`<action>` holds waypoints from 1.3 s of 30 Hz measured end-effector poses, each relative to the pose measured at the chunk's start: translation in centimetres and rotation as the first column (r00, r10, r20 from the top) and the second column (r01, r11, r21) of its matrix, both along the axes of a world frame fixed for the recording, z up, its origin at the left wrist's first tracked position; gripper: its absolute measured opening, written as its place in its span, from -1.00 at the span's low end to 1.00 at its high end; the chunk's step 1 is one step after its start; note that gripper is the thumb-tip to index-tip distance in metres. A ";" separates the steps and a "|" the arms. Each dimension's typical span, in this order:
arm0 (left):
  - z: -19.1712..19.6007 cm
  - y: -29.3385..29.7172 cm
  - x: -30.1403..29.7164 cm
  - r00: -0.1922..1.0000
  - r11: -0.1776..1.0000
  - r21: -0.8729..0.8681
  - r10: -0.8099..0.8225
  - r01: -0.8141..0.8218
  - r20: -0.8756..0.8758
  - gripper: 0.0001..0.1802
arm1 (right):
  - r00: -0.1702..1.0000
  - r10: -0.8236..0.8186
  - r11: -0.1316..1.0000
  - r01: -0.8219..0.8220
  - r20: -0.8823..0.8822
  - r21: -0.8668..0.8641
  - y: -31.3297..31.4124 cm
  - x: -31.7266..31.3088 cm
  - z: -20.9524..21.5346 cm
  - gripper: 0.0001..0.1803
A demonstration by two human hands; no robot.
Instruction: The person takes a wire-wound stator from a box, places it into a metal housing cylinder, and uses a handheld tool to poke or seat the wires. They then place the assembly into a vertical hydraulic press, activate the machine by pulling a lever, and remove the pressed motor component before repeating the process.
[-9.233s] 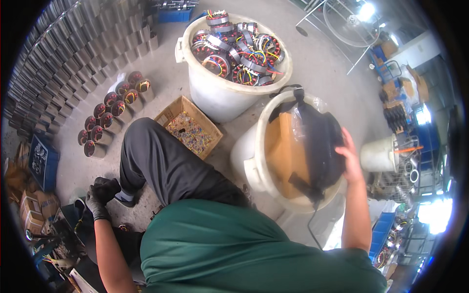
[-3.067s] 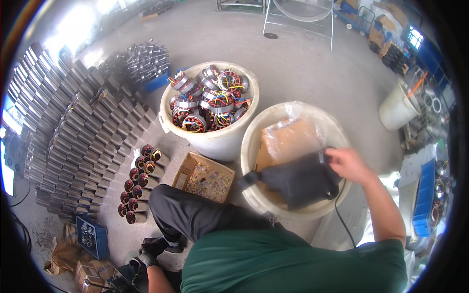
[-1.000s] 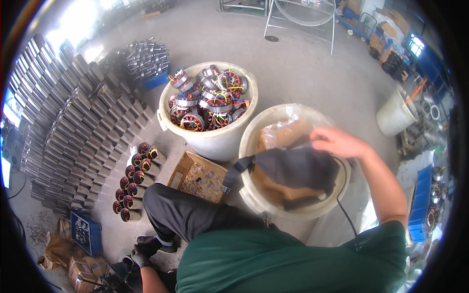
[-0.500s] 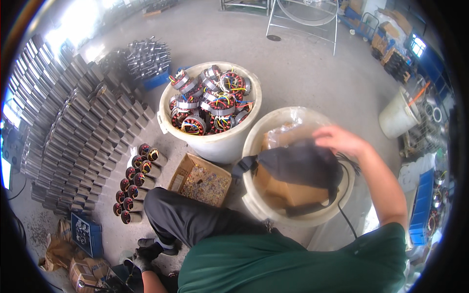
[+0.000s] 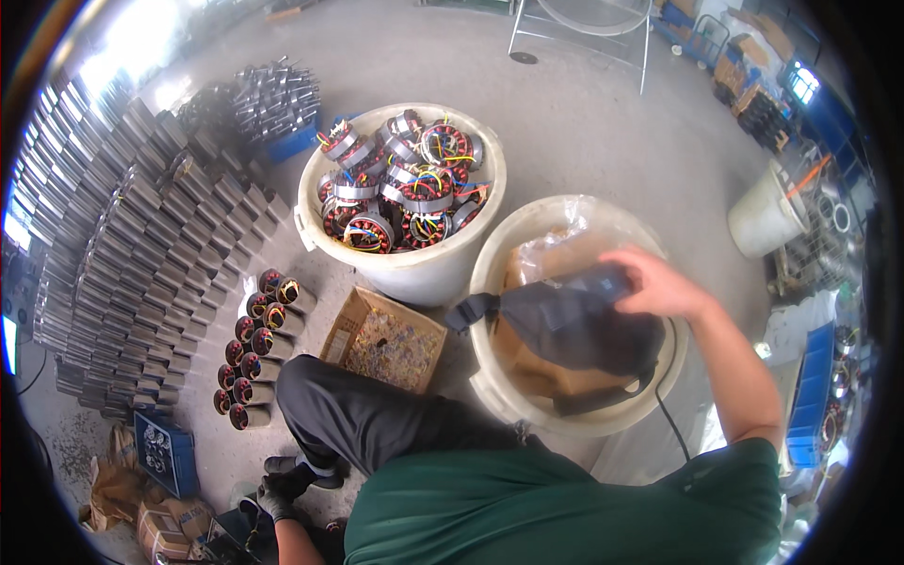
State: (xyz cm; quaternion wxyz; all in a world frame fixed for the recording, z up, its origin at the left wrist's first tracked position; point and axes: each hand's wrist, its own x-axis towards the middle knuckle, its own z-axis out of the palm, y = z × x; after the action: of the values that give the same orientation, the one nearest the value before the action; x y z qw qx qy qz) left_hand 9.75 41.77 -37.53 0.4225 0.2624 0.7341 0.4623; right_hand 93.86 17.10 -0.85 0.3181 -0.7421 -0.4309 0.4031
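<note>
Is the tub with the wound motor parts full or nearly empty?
Full: the wound stators are heaped up to the rim of the white tub.

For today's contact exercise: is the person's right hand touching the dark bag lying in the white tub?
Touching. The head view shows the right hand lying on the upper edge of the dark bag, fingers over the fabric with no gap, inside the white tub.

You see a dark grey bag (image 5: 574, 325) in a cream bucket (image 5: 490, 282), red-and-copper stators (image 5: 400, 188) with coloured wires, a brown box (image 5: 386, 339), and grey metal cylinders (image 5: 132, 245).
</note>
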 end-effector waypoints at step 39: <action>-1.5 0.6 -0.7 0.996 1.000 -0.015 -0.023 0.024 0.085 -0.74 | 0.970 0.225 0.957 -0.237 0.091 0.164 -0.3 -0.1 0.8 -0.40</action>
State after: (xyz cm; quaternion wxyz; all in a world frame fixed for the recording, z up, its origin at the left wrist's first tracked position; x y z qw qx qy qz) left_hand 9.03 42.34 -38.99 0.4608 0.2479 0.7160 0.4621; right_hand 93.72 16.83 -0.09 0.3168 -0.6700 -0.5593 0.3714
